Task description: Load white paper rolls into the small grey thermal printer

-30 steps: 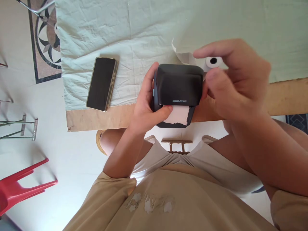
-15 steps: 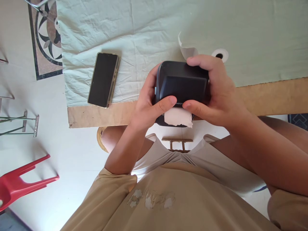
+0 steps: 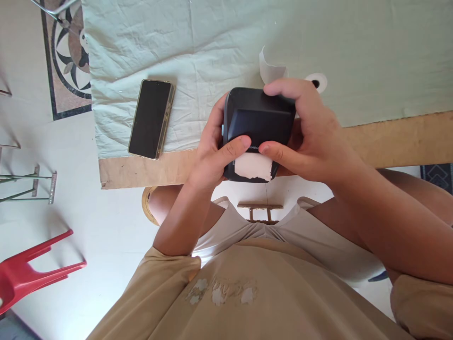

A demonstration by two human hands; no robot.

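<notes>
Between both hands, over the table's near edge, is a black receipt printer [image 3: 262, 120]. A torn-edged strip of white paper [image 3: 253, 167] sticks out of its near side. My left hand [image 3: 217, 146] wraps the printer's left side, with the thumb on the cover by the partly covered lettering. My right hand [image 3: 306, 132] grips the right side, its index finger along the far top edge and its thumb on the near edge of the cover. The fingers underneath are hidden. Just beyond the printer lies a curled piece of white paper [image 3: 272, 71], near a small paper roll [image 3: 317, 83].
A smartphone [image 3: 150, 119] lies on the table at the left, on a pale green cloth [image 3: 212, 42]. The bare wooden table edge [image 3: 148, 169] runs along the near side. A red plastic chair [image 3: 31, 278] stands on the floor at the lower left.
The printer and both hands have shifted slightly to the left, and the printer has tilted a little. Both hands keep their hold.
</notes>
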